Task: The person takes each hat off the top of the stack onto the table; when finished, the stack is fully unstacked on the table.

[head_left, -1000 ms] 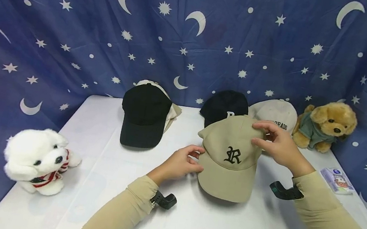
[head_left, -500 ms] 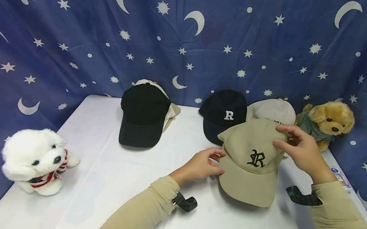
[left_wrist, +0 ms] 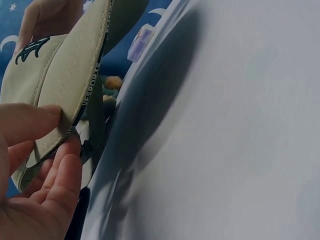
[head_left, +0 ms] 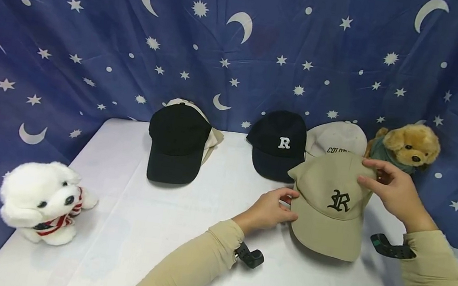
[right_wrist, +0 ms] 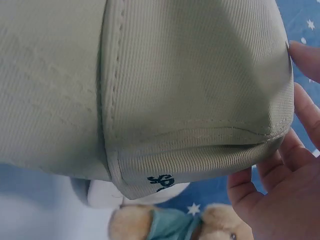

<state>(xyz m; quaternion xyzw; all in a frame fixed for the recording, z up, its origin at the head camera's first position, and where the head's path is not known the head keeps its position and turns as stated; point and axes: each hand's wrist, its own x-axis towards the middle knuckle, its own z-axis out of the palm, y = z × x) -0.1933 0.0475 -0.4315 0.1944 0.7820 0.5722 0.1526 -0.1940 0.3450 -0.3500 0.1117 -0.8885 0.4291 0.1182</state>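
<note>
Both hands hold a khaki baseball cap [head_left: 325,225] with a dark Gothic letter R on its front. It is tilted with its brim toward me, over the right half of the table. My left hand [head_left: 270,211] pinches the brim's left side; in the left wrist view the thumb lies on top and the fingers [left_wrist: 65,180] beneath. The brim casts a long shadow on the cloth. At the crown's upper right, my right hand [head_left: 395,191] grips the cap with thumb and fingers. A navy cap [head_left: 274,134] with a white R stands just behind, beside a white cap [head_left: 337,136] partly covered by the khaki one.
A black cap [head_left: 180,131] sits over lighter caps [head_left: 213,141] at the back left. One white plush dog [head_left: 37,194] sits at the left edge of the white-covered table [head_left: 146,229]; a brown plush dog [head_left: 415,145] is at the back right. Starry blue cloth [head_left: 243,42] hangs behind.
Both hands have carried the khaki cap to the right. The navy cap's white R, partly covered before, now shows fully, while the small purple pack at right has gone behind the right arm.
</note>
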